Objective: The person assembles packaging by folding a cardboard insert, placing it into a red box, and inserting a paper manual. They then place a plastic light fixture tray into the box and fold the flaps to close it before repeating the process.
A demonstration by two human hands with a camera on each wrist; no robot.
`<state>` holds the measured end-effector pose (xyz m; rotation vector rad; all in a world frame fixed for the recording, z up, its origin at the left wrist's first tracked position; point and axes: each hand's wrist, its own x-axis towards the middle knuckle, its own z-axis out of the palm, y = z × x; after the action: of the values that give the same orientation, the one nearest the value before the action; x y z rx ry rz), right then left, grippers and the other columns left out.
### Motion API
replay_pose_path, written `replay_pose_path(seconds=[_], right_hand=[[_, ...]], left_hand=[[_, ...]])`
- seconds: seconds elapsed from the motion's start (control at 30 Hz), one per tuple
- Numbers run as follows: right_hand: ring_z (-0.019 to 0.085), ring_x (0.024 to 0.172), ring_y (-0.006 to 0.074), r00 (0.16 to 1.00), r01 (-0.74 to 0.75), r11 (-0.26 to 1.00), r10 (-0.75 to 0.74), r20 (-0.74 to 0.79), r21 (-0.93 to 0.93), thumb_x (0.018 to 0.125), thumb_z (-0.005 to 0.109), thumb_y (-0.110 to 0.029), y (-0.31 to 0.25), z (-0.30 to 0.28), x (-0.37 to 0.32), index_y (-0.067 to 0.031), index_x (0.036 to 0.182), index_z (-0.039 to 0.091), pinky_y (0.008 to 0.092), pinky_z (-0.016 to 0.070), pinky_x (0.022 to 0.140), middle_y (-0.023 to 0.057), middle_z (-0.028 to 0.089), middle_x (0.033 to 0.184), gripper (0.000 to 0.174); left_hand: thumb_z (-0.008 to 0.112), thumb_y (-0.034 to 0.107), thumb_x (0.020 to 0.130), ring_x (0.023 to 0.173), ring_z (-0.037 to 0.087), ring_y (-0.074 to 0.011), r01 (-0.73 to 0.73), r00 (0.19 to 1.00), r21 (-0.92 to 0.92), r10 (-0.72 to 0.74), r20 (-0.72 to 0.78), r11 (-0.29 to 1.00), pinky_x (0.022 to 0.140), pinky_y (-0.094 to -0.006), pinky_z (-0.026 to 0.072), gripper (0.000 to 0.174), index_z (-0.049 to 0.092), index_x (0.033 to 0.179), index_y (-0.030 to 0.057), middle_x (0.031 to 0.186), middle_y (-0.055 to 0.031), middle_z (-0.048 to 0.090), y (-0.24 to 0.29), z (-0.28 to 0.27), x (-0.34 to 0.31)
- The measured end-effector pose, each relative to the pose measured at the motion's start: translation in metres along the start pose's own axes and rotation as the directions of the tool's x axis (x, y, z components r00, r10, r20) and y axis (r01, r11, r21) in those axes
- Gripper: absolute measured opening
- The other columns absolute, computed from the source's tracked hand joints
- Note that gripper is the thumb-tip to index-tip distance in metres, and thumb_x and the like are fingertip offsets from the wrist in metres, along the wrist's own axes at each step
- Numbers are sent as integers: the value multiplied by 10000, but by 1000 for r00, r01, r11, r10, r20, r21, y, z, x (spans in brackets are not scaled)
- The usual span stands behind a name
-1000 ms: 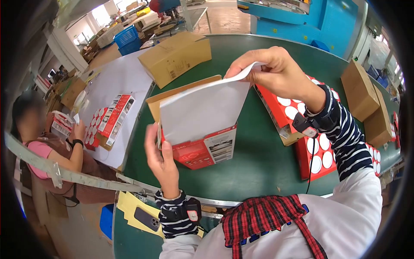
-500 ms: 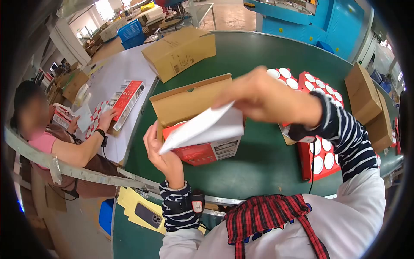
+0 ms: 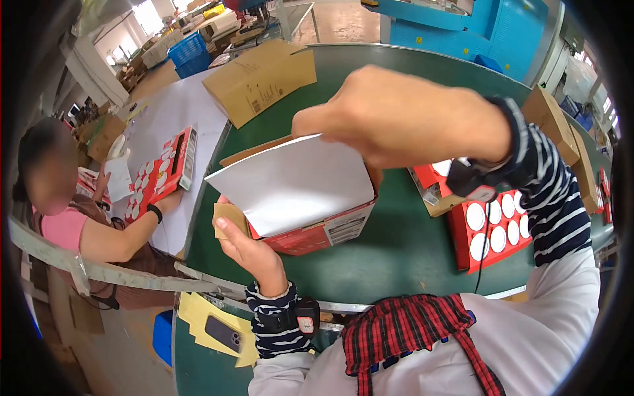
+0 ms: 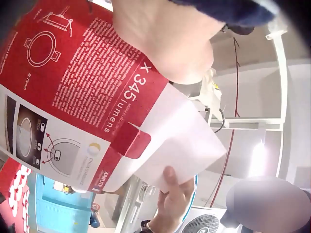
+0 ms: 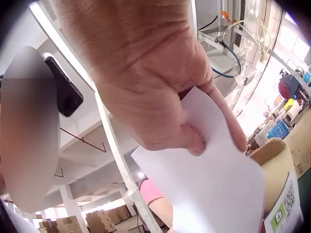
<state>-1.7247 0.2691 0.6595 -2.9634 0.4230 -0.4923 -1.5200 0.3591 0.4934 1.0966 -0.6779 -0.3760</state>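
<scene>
My right hand [image 3: 403, 115] is raised over the red and white printed carton [image 3: 300, 241] and pinches a white paper sheet [image 3: 290, 188] between thumb and fingers. The sheet slants across the carton's open top and hides what lies inside. In the right wrist view, the sheet [image 5: 209, 184] bends where the thumb [image 5: 194, 143] presses it. Low at the carton's left end, my left hand [image 3: 261, 257] grips the side, its thumb against a brown cardboard flap [image 3: 228, 218]. In the left wrist view, the carton's printed face [image 4: 92, 73] fills much of the frame.
Red trays with white round pieces [image 3: 492, 228] stand to the right on the green table [image 3: 396, 264]. A brown carton [image 3: 261, 82] sits at the back, others [image 3: 558, 142] at far right. Another person [image 3: 112, 231] works at the left. A phone [image 3: 223, 333] lies on yellow paper.
The white sheet was held upright, then tipped low over the carton; now it slants across the opening. My right hand has moved left and towards me. The left hand stays at the carton's left end.
</scene>
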Motion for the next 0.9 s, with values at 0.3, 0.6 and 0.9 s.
replay_pose_path(seconds=[0.3,0.6,0.9], right_hand=[[615,703,365,986,142,990,-140,-89,15,653,602,54,2,-5,-24,-73,974,652,416,501,606,179,622,708,349],[640,716,334,981,173,975,-157,117,-140,659,620,10,-7,9,-27,-55,840,681,409,518,632,153,635,697,202],[658,776,335,972,29,999,-35,234,30,701,618,-10,-2,42,-13,-48,969,691,402,527,708,182,668,795,280]], left_hand=[[285,404,1012,1027,543,-204,32,999,-115,-30,20,993,884,-332,455,519,439,1251,-29,1116,-123,509,0,13,2],[296,369,1011,1115,496,-229,15,998,-73,-11,57,997,954,-353,411,489,444,1254,-29,1192,-156,493,5,14,-6],[281,355,1004,1161,476,-236,54,996,-122,-45,77,991,984,-374,396,491,413,1283,-27,1208,-158,482,7,8,-7]])
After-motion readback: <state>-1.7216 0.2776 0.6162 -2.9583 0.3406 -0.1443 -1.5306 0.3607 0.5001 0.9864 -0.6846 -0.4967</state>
